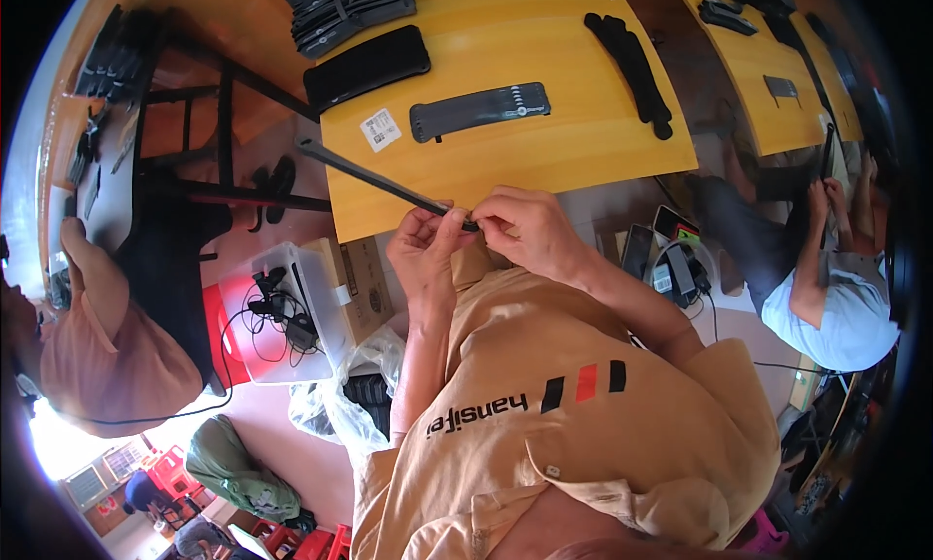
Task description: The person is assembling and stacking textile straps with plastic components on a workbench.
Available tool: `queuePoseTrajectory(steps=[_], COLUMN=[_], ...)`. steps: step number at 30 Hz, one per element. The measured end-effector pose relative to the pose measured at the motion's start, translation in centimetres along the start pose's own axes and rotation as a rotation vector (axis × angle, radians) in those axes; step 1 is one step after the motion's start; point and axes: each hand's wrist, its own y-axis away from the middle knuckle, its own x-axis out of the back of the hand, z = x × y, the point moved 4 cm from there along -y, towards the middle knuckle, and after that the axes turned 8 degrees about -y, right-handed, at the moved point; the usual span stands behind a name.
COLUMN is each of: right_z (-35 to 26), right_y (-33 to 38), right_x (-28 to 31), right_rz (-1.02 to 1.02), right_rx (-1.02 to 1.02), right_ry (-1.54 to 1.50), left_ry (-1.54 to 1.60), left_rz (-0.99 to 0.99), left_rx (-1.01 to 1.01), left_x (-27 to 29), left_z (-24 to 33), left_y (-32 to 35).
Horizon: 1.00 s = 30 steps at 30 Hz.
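Observation:
Near the table's front edge, my left hand [428, 246] pinches the near end of a long, narrow black strip [364, 176]. The strip slants away up and to the left over the table. My right hand [530, 230] is closed at the same end, its thumb and fingertips pressed together at the tip; the detail between them is too small to make out. Beyond my hands a dark grey flat band [478, 111] with white print lies on the yellow table [573, 162]. To its left is a white label [380, 130].
A black pad [369, 67] and a stack of dark bands [350, 11] lie at the table's far left. Black curved pieces [632, 74] lie at right. A plastic bin [292, 312] with cables stands below left. People work at left [121, 351] and right [831, 312].

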Motion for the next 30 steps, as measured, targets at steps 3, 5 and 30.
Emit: queuePoseTrajectory(steps=[3,5,30], right_z=[-0.4,-1.4,-0.8], right_y=[0.1,0.2,0.6], right_x=[-0.2,-0.4,-1.4], right_rz=[-0.016,-0.021,-0.171], right_rx=[0.049,0.216,-0.276], right_ry=[0.081,0.239,-0.265], left_ry=[0.000,0.005,-0.621], left_rz=[0.019,0.017,-0.390], left_rx=[-0.005,-0.002,0.035], left_x=[0.4,0.4,1.5], left_z=[-0.4,-0.4,2.5], left_y=[-0.1,-0.2,2.5])
